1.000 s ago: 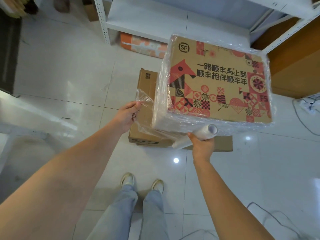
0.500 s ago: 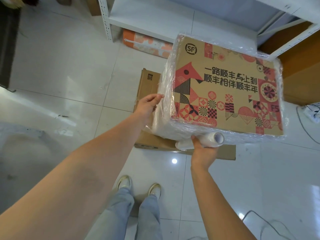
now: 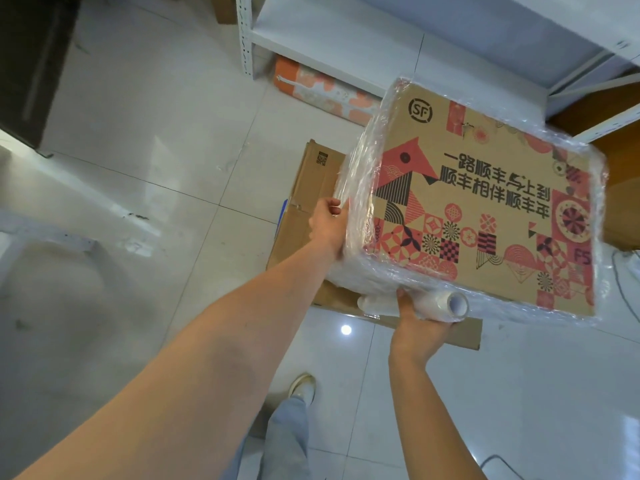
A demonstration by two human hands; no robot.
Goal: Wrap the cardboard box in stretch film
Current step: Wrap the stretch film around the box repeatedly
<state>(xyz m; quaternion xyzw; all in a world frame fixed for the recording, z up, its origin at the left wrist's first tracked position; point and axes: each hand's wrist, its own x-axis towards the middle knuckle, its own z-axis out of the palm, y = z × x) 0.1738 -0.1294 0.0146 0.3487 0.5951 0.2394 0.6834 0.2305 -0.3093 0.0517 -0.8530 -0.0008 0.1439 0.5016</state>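
Right hand [image 3: 417,329] grips film roll [image 3: 429,304] at box's 6 o'clock; left hand [image 3: 327,223] flat, fingers straight, pressing film at 9 on cardboard box [image 3: 485,209]. Mid-wrap; next, likely another pass.

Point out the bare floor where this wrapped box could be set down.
Bare tile lies left of the flattened cardboard, up to the white shelf post. More bare tile lies right of the right hand. Under the cardboard box it is crowded: flattened cardboard, and cables to the right.
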